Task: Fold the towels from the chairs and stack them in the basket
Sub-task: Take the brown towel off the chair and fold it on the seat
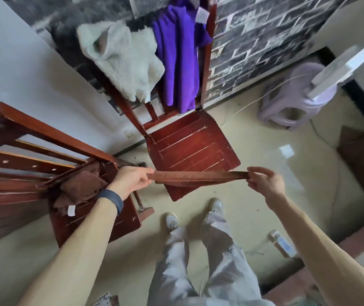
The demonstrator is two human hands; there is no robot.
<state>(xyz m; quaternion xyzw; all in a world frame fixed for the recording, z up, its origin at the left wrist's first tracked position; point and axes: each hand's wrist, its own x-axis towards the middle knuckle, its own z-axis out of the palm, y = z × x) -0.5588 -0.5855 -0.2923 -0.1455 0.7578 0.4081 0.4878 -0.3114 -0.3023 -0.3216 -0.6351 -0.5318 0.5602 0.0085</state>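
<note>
The brown towel (198, 176) is pulled tight and edge-on to me, so honestly I can't tell how many layers it's in. My left grip (132, 180) covers its end, with my fingertips tucked out of sight underneath. The crumpled towel (81, 188) on the left chair (44, 138) disappears partly under my forearm, and that chair runs off the left edge. The purple towel (179, 58) is cut off at the top. The lavender basket (296, 85) is half hidden behind a blurry white thing (349, 62) I can't identify. The small object (282, 244) on the floor is too smeared to make out.
</note>
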